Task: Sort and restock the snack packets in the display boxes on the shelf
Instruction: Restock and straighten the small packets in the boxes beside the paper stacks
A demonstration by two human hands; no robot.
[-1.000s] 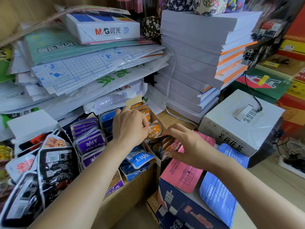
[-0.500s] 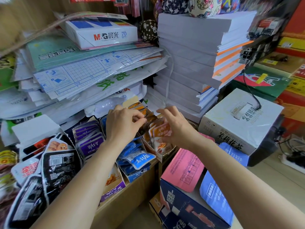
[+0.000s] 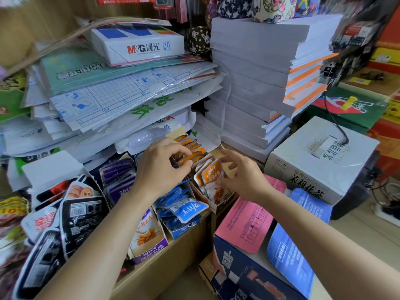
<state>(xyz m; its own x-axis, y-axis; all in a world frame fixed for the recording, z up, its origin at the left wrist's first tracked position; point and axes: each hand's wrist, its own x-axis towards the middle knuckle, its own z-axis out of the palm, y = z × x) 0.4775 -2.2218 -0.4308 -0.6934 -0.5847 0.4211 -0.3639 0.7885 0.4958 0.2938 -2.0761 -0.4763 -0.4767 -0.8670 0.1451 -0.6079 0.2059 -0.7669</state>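
Cardboard display boxes stand side by side on the wooden shelf [image 3: 173,263]. The rightmost box [image 3: 213,206] holds a row of orange snack packets [image 3: 213,179]. My left hand [image 3: 161,169] pinches the back packets of that row between thumb and fingers. Just right of the front packets, my right hand [image 3: 242,176] hovers with loosely spread fingers and holds nothing. To the left are a box of blue packets [image 3: 186,210], a box of purple packets [image 3: 116,180] and black packets [image 3: 81,215].
Tall stacks of white paper [image 3: 255,87] and plastic-wrapped sheets [image 3: 121,98] crowd the shelf right behind the boxes. A white carton [image 3: 320,167] sits at the right. Below my right arm is an open blue carton [image 3: 238,263] with pink and blue flaps. A power strip [image 3: 387,214] lies on the floor.
My right hand rose from the carton with orange packets, set them at the front of the row and let go. My left hand stayed on the back packets.
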